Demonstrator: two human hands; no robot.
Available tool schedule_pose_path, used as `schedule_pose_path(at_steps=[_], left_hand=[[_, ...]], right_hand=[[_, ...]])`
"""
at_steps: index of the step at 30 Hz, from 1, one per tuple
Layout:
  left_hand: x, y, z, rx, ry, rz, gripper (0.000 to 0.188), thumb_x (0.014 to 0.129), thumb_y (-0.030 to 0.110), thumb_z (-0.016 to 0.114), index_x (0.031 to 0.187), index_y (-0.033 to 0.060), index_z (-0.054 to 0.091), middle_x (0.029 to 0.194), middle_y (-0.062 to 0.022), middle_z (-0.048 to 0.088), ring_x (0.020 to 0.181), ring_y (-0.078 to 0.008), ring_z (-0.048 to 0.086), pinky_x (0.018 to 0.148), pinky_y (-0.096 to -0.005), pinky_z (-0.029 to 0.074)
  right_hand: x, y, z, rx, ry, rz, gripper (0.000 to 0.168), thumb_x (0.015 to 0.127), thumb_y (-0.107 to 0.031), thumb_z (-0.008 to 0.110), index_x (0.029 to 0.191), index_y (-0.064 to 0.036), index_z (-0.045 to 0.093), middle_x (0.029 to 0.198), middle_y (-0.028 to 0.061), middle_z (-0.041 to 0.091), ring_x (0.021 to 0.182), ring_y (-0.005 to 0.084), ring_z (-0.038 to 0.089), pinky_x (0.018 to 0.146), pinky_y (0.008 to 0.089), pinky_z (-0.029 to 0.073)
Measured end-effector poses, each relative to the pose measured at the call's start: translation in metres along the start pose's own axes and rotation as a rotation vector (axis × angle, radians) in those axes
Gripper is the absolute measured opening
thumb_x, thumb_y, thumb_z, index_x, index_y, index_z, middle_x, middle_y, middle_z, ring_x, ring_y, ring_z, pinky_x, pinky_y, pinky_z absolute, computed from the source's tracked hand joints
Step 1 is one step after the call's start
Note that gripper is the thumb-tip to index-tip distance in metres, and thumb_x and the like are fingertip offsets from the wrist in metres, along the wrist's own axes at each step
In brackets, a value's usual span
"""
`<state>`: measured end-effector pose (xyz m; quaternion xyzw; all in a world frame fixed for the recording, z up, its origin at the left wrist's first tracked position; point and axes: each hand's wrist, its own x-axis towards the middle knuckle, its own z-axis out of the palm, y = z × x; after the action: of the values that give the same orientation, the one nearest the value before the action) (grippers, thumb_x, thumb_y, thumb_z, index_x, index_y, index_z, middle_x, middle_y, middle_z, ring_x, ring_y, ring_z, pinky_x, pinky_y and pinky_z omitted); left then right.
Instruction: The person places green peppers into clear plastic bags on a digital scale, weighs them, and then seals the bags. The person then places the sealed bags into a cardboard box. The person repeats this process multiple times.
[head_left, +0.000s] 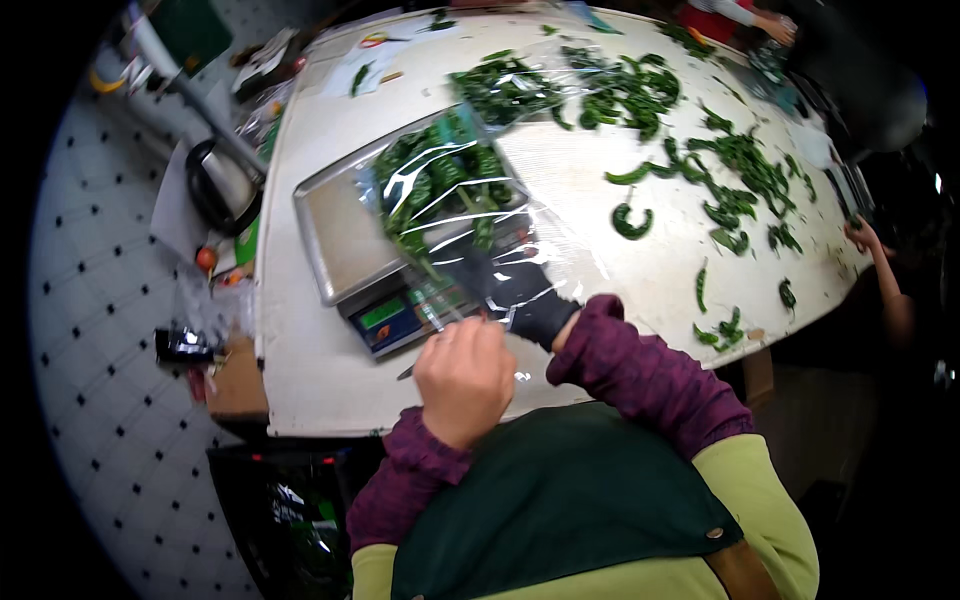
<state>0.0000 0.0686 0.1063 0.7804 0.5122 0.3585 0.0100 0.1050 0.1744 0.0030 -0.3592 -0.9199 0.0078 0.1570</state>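
A clear plastic bag of green peppers (439, 176) lies over the metal tray of a digital scale (341, 232). My left hand (465, 371) is bare and grips the near edge of the bag, in front of the scale. My right hand (521, 296), in a black glove, is inside the clear plastic, with its fingers towards the peppers; their exact pose is hidden by glare and blur. Behind the scale lies another clear bag of green peppers (506, 90). Loose green peppers (750, 169) are strewn over the right side of the white table (300, 390).
Orange-handled scissors (373, 40) lie on paper at the back left. An electric kettle (223, 187) and a cardboard box (236, 379) are left of the table. Another person's hand (862, 234) is at the right edge; a further person's hands (780, 31) hold plastic at the back right.
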Motion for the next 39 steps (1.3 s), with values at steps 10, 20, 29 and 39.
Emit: schedule_pose_path(at_steps=[10, 20, 29, 39], left_hand=[[-0.004, 0.007, 0.015, 0.000, -0.063, -0.055, 0.010, 0.070, -0.006, 0.055, 0.078, -0.0004, 0.051, 0.073, -0.0136, 0.050, 0.068, -0.0311, 0.050, 0.061, -0.0382, 0.039], [-0.004, 0.023, 0.028, 0.011, -0.054, -0.156, 0.006, 0.076, -0.007, 0.052, 0.078, -0.0022, 0.049, 0.074, -0.0101, 0.044, 0.061, -0.0200, 0.044, 0.053, -0.0289, 0.036], [0.016, 0.085, 0.050, 0.074, 0.041, -0.297, 0.009, 0.074, -0.007, 0.052, 0.080, -0.0023, 0.051, 0.070, -0.0101, 0.043, 0.060, -0.0218, 0.042, 0.053, -0.0313, 0.033], [0.035, 0.127, 0.059, 0.312, 0.010, -0.277, 0.008, 0.077, -0.004, 0.058, 0.085, -0.0043, 0.058, 0.072, -0.0175, 0.053, 0.064, -0.0334, 0.050, 0.059, -0.0394, 0.042]], right_hand=[[-0.232, 0.016, -0.157, 0.779, 0.170, 0.679, 0.017, 0.077, -0.003, 0.060, 0.094, -0.004, 0.058, 0.095, 0.0114, 0.061, 0.088, 0.0265, 0.061, 0.077, 0.0320, 0.048], [-0.411, 0.113, -0.154, -0.090, -0.120, 1.309, 0.045, 0.074, -0.012, 0.061, 0.118, -0.006, 0.053, 0.123, 0.0216, 0.049, 0.110, 0.0309, 0.052, 0.090, 0.0396, 0.043], [-0.291, 0.266, -0.120, 0.062, -0.239, 0.724, 0.034, 0.075, -0.022, 0.061, 0.106, -0.009, 0.057, 0.091, 0.0134, 0.060, 0.083, 0.0319, 0.059, 0.070, 0.0428, 0.048], [-0.202, 0.430, -0.057, -0.193, -0.031, 1.052, 0.008, 0.073, -0.009, 0.057, 0.078, -0.007, 0.063, 0.085, 0.0135, 0.065, 0.079, 0.0282, 0.064, 0.066, 0.0406, 0.051]])
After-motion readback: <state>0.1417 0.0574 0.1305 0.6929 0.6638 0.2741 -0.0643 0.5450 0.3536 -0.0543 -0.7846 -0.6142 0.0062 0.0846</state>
